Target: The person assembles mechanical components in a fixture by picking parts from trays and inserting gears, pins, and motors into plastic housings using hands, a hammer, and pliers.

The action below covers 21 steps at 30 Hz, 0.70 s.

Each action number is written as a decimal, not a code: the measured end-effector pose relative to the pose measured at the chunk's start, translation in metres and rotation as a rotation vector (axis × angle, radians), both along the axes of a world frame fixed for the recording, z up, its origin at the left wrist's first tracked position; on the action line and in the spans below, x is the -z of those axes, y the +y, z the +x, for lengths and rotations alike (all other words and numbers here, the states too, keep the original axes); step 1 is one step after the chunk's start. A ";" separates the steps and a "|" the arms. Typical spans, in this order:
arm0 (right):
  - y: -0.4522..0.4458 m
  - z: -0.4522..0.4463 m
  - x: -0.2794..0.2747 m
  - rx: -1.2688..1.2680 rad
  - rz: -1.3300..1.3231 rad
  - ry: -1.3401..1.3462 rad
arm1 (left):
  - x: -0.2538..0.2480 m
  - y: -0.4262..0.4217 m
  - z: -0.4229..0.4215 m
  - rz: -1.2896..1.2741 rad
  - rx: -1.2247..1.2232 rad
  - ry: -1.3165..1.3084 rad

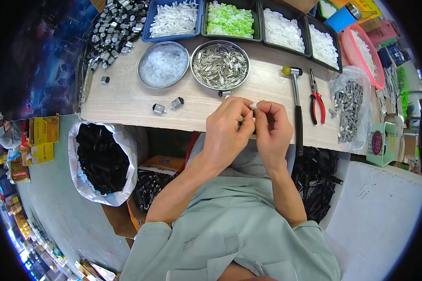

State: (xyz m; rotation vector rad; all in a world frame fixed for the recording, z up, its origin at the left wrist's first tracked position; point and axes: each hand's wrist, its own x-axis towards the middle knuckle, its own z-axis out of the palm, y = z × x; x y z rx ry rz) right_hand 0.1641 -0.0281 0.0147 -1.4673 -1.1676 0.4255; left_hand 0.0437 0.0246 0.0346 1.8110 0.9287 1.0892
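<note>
Both hands are close together over the front part of the table. My right hand [273, 124] pinches a small white piece [253, 106] between thumb and fingertips. Beside it, my left hand [227, 126] has its fingers curled together, and what they hold is mostly hidden. Just behind the left hand a small motor [224, 93] shows near the round tray of metal pins [220, 64]. Two more small motors [159, 108] [177, 102] lie left of the hands. A hammer [297, 103] and red-handled pliers [317, 100] are on the right.
Along the back stand a blue tray of white sticks [150, 38], a tray of green and white pieces [232, 37] and trays of white parts [284, 30]. A round dish [142, 82] holds clear pieces. Bags and boxes of black parts [101, 157] sit below the table edge.
</note>
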 end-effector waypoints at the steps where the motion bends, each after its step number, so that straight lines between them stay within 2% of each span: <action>1: -0.001 0.001 0.003 0.016 0.047 -0.171 | 0.004 -0.002 0.000 0.084 -0.007 0.025; 4: -0.004 0.002 0.001 -0.004 0.183 -0.372 | 0.010 -0.003 0.001 0.407 -0.044 0.114; 8: -0.014 0.009 -0.003 -0.085 0.129 -0.379 | 0.008 0.000 -0.012 0.708 0.062 0.313; 11: -0.021 0.020 -0.008 -0.212 0.069 -0.474 | 0.012 -0.003 -0.021 0.717 0.143 0.389; 14: -0.027 0.032 -0.008 -0.176 -0.012 -0.643 | 0.018 -0.015 -0.031 0.676 0.153 0.385; 21: -0.023 0.038 -0.014 -0.299 -0.131 -0.768 | 0.033 -0.031 -0.031 0.655 0.247 0.369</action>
